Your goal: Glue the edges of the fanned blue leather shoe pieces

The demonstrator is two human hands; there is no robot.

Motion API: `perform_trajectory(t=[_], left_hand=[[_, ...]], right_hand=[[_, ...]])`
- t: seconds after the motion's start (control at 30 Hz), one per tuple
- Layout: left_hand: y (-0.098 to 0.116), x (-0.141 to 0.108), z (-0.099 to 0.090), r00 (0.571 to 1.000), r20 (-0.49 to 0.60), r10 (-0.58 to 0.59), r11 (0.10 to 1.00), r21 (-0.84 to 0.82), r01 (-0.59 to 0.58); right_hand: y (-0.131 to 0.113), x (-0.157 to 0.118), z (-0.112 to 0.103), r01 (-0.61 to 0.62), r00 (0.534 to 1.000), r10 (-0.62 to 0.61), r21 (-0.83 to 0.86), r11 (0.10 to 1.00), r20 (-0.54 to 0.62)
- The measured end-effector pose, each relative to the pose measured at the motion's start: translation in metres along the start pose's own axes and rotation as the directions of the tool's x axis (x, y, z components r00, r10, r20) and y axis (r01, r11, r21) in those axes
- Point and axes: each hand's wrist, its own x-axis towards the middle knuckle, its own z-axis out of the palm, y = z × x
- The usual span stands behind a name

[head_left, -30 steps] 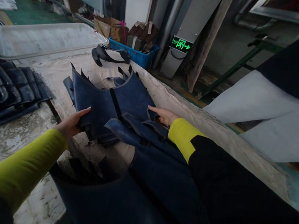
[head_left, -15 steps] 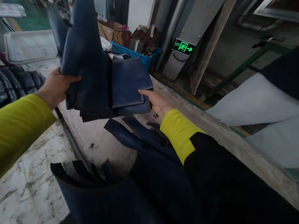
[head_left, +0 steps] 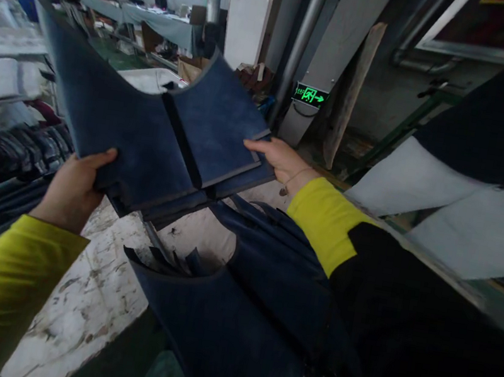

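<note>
Both hands hold up a small stack of dark blue cut panels (head_left: 132,125), leather-like or stiff cloth, with curved edges and a black strip down the middle. My left hand (head_left: 75,186) pinches the near left edge, thumb on top and fingers hidden beneath. At the right corner, my right hand (head_left: 280,158) grips the stack with its thumb on the upper face. Below them, more dark blue panels (head_left: 225,299) with a curved cutout and a black strip drape over the table edge close to my body.
The worktable (head_left: 96,291) has a stained, pale top. Dark folded pieces (head_left: 2,162) lie in rows at the left. Pale and navy sheets (head_left: 479,205) hang at the right. A green exit sign (head_left: 311,95), a metal pipe (head_left: 303,44) and a leaning board (head_left: 353,96) stand beyond.
The held stack has spread flatter and tilted, its left part swinging out to the left. My left hand has moved left and down, my right hand slightly right. The view has shifted a little.
</note>
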Motion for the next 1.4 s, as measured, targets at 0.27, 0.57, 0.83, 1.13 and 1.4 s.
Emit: perform_trajectory(t=[0.27, 0.57, 0.83, 1.13, 1.4], left_hand=[[-0.115, 0.011, -0.043, 0.888, 0.071, -0.453, 0.873, 0.238, 0.426], [-0.119, 0.023, -0.058, 0.972, -0.022, -0.233, 0.763, 0.616, 0.197], [-0.114, 0.037, -0.038, 0.916, 0.042, -0.398, 0.836, 0.428, 0.344], [-0.1, 0.045, -0.026, 0.944, 0.039, -0.328, 0.916, 0.258, 0.308], [-0.11, 0.043, -0.024, 0.961, 0.124, -0.248, 0.853, 0.498, 0.156]], right_hand=[[0.101, 0.017, 0.016, -0.14, 0.987, 0.037, -0.728, 0.671, -0.156], [0.12, 0.047, 0.023, -0.193, 0.979, 0.059, -0.793, 0.578, -0.196], [0.143, 0.065, 0.024, -0.246, 0.96, 0.081, -0.676, 0.695, -0.267], [0.132, 0.078, 0.042, -0.199, 0.964, 0.084, -0.478, 0.856, -0.251], [0.118, 0.081, 0.014, -0.122, 0.954, 0.002, -0.383, 0.916, -0.299]])
